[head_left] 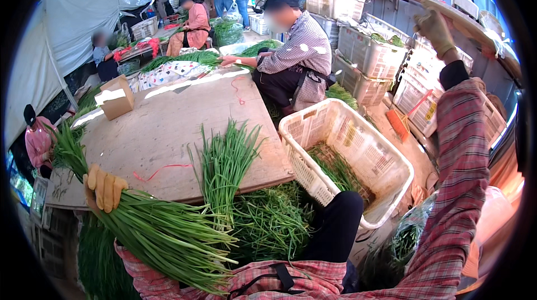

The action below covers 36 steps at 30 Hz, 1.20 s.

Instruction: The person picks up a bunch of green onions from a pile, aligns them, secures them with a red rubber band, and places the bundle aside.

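My left hand point(104, 188), in a tan work glove, is wrapped round a thick bundle of garlic chives point(159, 227) at the table's near left edge. The stalk ends point toward my lap, and the leafy tips stick out beyond the glove. My right hand point(436, 32), gloved too, is raised at the upper right in front of the wooden shelf, its fingers closed; what they hold, if anything, does not show. A loose sheaf of chives point(224, 168) lies over the table's near edge. More chives point(271, 219) are heaped below it, by my knee.
On the wooden table point(184, 110) are a cardboard box point(116, 98) and red ties point(159, 172). A white plastic crate point(349, 149) with some chives stands right of it. A co-worker point(296, 48) crouches beyond; stacked crates point(363, 54) and a broom point(398, 125) are at the right.
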Available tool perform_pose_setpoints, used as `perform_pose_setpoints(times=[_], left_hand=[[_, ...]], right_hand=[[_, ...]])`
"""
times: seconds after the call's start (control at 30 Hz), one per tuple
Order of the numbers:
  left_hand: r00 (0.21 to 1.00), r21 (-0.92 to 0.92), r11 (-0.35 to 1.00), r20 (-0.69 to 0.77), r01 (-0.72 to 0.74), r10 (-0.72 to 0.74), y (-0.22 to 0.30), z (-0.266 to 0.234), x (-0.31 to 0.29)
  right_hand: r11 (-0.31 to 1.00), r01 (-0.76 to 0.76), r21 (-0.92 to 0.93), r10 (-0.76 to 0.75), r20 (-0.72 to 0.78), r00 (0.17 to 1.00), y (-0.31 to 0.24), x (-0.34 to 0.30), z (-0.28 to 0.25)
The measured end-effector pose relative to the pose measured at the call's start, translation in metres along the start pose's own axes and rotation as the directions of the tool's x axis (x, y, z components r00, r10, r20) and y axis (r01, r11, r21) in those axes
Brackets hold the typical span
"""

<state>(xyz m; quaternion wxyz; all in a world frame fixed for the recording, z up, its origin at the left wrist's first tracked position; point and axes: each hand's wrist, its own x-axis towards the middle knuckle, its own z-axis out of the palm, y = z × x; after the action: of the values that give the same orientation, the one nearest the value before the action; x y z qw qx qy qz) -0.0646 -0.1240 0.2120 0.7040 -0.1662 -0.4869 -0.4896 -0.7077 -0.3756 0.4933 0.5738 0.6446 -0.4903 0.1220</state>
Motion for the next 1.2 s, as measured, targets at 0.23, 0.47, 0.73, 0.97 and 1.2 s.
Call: perform_pose_setpoints(times=[0.23,0.47,0.73,0.97,1.2], left_hand=[[0.999,0.022,0.999,-0.025,0.031,-0.030,-0.012,0.008,0.010],[0.974,0.074,0.991,0.185,0.115,-0.127,-0.007,0.027,0.028],[0.935,-0.132,0.977,0.335,0.165,-0.112,-0.027,0.048,0.051],[0.927,0.112,0.986,0.341,0.123,-0.155,0.056,0.016,0.036],[0.889,0.138,0.976,0.406,0.169,-0.211,0.071,-0.015,0.032]], right_hand=[[0.259,-0.554,0.791,0.544,0.354,0.761,0.044,-0.003,-0.017],[0.081,-0.281,0.956,0.166,0.265,0.950,-0.149,-0.021,-0.049],[-0.865,-0.285,0.413,-0.396,-0.214,0.893,-0.479,-0.133,-0.167],[-0.744,-0.651,0.152,-0.661,-0.308,0.684,-0.519,-0.222,-0.197],[-0.589,-0.806,-0.047,-0.800,0.172,0.575,-0.489,-0.266,-0.188]])
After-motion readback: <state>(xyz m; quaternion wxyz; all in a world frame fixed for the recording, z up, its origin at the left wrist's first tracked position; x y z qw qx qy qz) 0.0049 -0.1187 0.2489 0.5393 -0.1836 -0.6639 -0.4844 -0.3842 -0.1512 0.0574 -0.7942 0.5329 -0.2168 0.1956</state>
